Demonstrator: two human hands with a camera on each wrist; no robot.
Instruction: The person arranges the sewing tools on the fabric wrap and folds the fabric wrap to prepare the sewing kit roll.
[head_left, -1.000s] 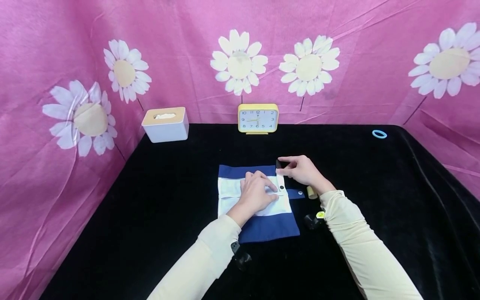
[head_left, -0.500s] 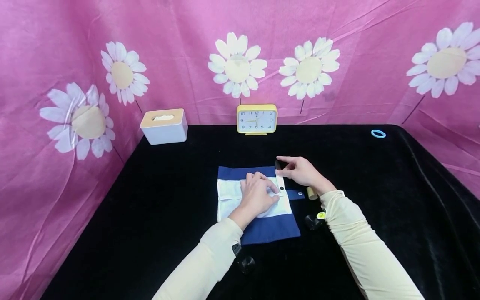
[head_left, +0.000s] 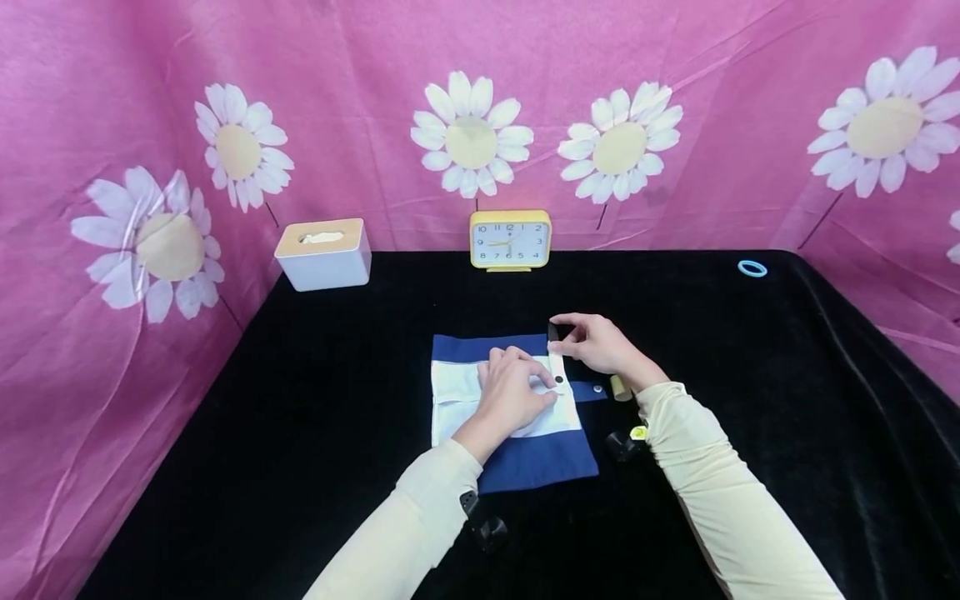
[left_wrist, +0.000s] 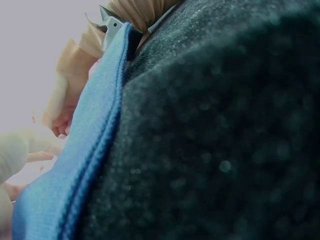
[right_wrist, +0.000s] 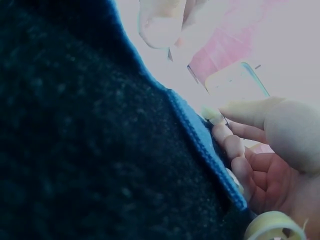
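A blue-and-white fabric pouch (head_left: 536, 462) lies flat on the black cloth, its white middle band between two blue ends. My left hand (head_left: 512, 392) rests on the white band with bent fingers, thumb and index apart near the right edge. Along that edge runs a narrow strip (head_left: 557, 364), white with a black dot and a dark upper end. My right hand (head_left: 600, 343) pinches the strip's upper part between thumb and fingers. A blue tab (head_left: 587, 391) with a silver snap sticks out on the right. In the right wrist view, the pouch's blue edge (right_wrist: 192, 135) runs by the curled fingers.
A beige tape-like roll (head_left: 621, 388) stands beside the right wrist. At the back are a tissue box (head_left: 326, 265), a yellow clock (head_left: 511, 240) and a blue ring (head_left: 752, 268). A pink flowered curtain (head_left: 360, 133) hangs behind the black-covered table (head_left: 300, 400).
The head view has shifted slightly. Both hands keep their places on the pouch and the strip.
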